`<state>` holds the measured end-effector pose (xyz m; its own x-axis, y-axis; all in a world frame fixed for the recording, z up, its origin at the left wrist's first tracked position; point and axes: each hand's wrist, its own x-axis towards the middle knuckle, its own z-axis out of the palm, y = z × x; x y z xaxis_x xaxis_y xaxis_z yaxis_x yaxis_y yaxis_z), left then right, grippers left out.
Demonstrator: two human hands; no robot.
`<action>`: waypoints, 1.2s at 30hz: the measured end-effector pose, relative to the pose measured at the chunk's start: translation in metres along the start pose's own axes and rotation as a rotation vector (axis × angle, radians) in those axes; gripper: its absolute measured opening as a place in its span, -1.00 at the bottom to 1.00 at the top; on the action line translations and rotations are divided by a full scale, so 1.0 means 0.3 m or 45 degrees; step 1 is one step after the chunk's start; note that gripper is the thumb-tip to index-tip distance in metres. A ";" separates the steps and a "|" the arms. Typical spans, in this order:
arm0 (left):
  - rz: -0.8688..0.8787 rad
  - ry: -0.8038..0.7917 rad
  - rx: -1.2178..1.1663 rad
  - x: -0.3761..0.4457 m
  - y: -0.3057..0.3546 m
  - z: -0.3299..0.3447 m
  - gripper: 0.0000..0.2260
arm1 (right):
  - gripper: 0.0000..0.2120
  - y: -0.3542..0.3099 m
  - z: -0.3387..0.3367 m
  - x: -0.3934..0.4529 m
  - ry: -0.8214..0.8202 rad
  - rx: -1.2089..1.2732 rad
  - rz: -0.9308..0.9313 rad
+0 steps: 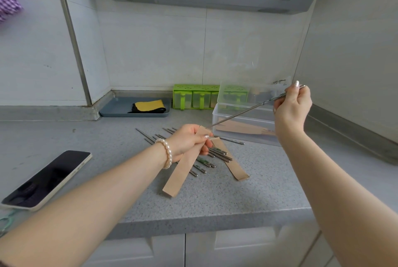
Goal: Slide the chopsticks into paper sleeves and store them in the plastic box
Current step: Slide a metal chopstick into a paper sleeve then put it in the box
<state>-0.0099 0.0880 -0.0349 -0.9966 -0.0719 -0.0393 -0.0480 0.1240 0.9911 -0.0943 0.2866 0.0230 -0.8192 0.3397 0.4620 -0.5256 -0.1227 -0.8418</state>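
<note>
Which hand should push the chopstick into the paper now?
Probably the right hand. It grips the thick end of the thin metal chopstick, whose tip already points at the mouth of the brown paper sleeve. The left hand only holds that sleeve steady.

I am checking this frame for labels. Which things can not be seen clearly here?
- Head view: chopstick tip, hidden at the paper sleeve mouth by the left hand.
- Plastic box contents, blurred through its wall.
- Purple cloth, cut off by the left edge.
</note>
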 end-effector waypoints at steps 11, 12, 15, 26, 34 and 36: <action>-0.015 0.034 -0.034 0.007 0.000 0.005 -0.87 | -0.67 -0.030 0.004 -0.027 -0.040 0.036 -0.103; -0.018 0.035 -0.036 0.008 0.000 0.006 -0.86 | -0.67 -0.032 0.005 -0.028 -0.033 0.049 -0.106; -0.022 0.039 -0.042 0.010 0.001 0.008 -0.86 | -0.67 -0.034 0.006 -0.027 -0.036 0.042 -0.118; 0.035 0.101 0.132 0.019 -0.010 0.020 -0.88 | -0.68 -0.039 0.014 -0.049 -0.110 0.005 -0.164; 0.072 0.013 0.191 0.019 -0.005 0.021 -0.86 | -0.66 -0.005 -0.012 0.006 -0.051 0.035 -0.024; 0.064 -0.022 0.216 0.016 0.000 0.023 -0.87 | -0.66 0.006 -0.020 0.021 -0.060 0.041 0.030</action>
<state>-0.0152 0.0945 -0.0360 -0.9990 -0.0444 0.0059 -0.0073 0.2923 0.9563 -0.0992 0.2941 0.0227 -0.8411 0.2923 0.4551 -0.5122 -0.1601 -0.8438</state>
